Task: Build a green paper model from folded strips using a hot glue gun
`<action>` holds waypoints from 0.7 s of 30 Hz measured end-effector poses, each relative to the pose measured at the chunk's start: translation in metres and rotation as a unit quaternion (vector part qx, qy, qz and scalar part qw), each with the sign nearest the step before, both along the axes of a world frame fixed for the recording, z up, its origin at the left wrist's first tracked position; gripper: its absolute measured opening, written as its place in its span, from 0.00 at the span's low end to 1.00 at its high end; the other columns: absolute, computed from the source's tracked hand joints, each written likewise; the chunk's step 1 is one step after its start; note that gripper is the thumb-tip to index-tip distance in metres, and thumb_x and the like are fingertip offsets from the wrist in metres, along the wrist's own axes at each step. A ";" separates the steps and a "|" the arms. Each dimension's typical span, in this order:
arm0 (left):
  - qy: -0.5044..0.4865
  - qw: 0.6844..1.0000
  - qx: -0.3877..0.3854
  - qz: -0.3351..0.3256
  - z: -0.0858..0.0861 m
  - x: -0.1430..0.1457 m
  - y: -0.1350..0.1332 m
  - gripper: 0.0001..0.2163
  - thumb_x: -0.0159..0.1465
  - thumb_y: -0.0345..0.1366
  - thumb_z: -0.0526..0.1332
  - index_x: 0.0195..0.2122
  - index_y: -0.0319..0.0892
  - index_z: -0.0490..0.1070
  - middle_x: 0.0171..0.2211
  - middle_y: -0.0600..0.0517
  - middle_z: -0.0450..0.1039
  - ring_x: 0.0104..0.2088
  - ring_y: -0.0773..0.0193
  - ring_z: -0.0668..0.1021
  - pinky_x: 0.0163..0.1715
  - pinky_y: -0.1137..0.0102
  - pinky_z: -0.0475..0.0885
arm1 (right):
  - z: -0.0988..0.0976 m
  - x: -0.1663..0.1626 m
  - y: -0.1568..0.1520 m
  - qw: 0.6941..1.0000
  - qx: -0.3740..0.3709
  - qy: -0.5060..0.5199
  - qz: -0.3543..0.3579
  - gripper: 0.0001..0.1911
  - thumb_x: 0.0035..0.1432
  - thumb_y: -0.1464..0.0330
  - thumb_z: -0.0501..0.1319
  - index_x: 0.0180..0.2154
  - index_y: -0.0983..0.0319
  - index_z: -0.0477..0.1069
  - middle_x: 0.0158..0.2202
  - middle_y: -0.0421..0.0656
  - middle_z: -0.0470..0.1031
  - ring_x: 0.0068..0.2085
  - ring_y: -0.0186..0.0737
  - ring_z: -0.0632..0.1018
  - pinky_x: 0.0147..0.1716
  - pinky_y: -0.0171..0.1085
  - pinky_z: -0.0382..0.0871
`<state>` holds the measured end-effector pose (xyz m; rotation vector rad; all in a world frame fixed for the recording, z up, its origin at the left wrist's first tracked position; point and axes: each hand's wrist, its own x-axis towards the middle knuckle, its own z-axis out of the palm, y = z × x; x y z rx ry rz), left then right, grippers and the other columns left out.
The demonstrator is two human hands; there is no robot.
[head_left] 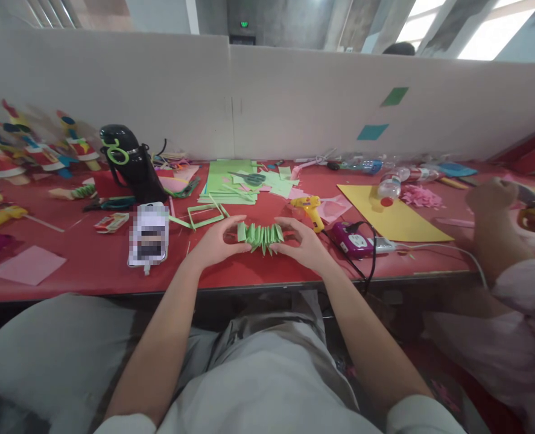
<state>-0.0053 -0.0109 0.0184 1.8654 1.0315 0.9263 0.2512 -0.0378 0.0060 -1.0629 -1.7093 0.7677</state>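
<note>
the folded green paper (pixel 262 237) spans between both hands' fingertips (pixel 245 248).

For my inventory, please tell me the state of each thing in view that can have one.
Green accordion-folded paper strip: pleats spread, held between left hand and right hand
Yellow glue gun: lying, power unclear
Black flask: upright, closed
Clear plastic bottle: lying, capped
Scissors: lying, open or closed unclear
Yellow sheet: flat

Phone-like device (pixel 148 234) pixelated; co-worker (pixel 523 295) cut off by right edge.
</note>
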 end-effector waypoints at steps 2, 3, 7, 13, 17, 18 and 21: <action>-0.019 1.000 -0.014 -0.001 -0.002 0.003 0.001 0.34 0.51 0.43 0.74 0.59 0.45 0.69 0.60 0.42 0.70 0.58 0.48 0.74 0.59 0.54 0.68 | -0.001 -0.004 -0.001 0.999 -0.019 0.040 0.001 0.30 0.48 0.59 0.74 0.53 0.54 0.73 0.51 0.44 0.77 0.52 0.47 0.78 0.54 0.47 0.73; -0.029 0.999 -0.023 0.001 -0.002 0.004 0.001 0.33 0.51 0.43 0.74 0.58 0.45 0.70 0.59 0.42 0.71 0.58 0.49 0.74 0.59 0.54 0.67 | -0.002 -0.006 -0.001 0.998 -0.028 0.063 -0.002 0.29 0.48 0.60 0.74 0.53 0.55 0.73 0.51 0.44 0.78 0.51 0.47 0.78 0.54 0.47 0.73; -0.117 0.991 -0.067 0.018 -0.002 0.009 0.001 0.29 0.50 0.42 0.74 0.53 0.43 0.72 0.55 0.43 0.74 0.56 0.50 0.75 0.58 0.55 0.68 | -0.007 -0.016 -0.001 0.979 -0.048 0.194 -0.052 0.26 0.47 0.57 0.74 0.49 0.55 0.74 0.51 0.44 0.78 0.52 0.46 0.78 0.54 0.47 0.73; -0.313 0.931 -0.172 0.072 -0.004 0.022 0.002 0.25 0.48 0.40 0.75 0.46 0.42 0.73 0.49 0.47 0.76 0.52 0.56 0.77 0.55 0.60 0.72 | -0.014 -0.037 0.003 0.920 -0.054 0.364 -0.137 0.28 0.48 0.52 0.71 0.48 0.56 0.71 0.54 0.46 0.75 0.53 0.48 0.78 0.54 0.49 0.75; -0.414 0.884 -0.199 0.089 -0.006 0.036 -0.001 0.22 0.47 0.36 0.76 0.42 0.42 0.73 0.42 0.51 0.78 0.49 0.60 0.80 0.57 0.61 0.72 | -0.020 -0.051 0.005 0.910 -0.029 0.375 -0.173 0.23 0.52 0.51 0.68 0.43 0.55 0.66 0.51 0.45 0.74 0.48 0.43 0.80 0.51 0.46 0.76; -0.433 0.874 -0.201 0.091 -0.006 0.039 -0.003 0.20 0.47 0.36 0.76 0.40 0.43 0.73 0.41 0.52 0.78 0.48 0.60 0.80 0.57 0.61 0.72 | -0.021 -0.054 0.005 0.908 -0.029 0.380 -0.176 0.22 0.51 0.51 0.69 0.40 0.55 0.65 0.48 0.44 0.75 0.47 0.43 0.80 0.50 0.46 0.76; -0.474 0.850 -0.208 0.101 -0.005 0.047 -0.007 0.18 0.47 0.36 0.76 0.37 0.42 0.73 0.39 0.51 0.80 0.49 0.59 0.81 0.58 0.62 0.73 | -0.019 -0.064 0.003 0.891 -0.036 0.423 -0.162 0.22 0.48 0.53 0.72 0.33 0.56 0.62 0.41 0.41 0.75 0.45 0.41 0.80 0.52 0.46 0.75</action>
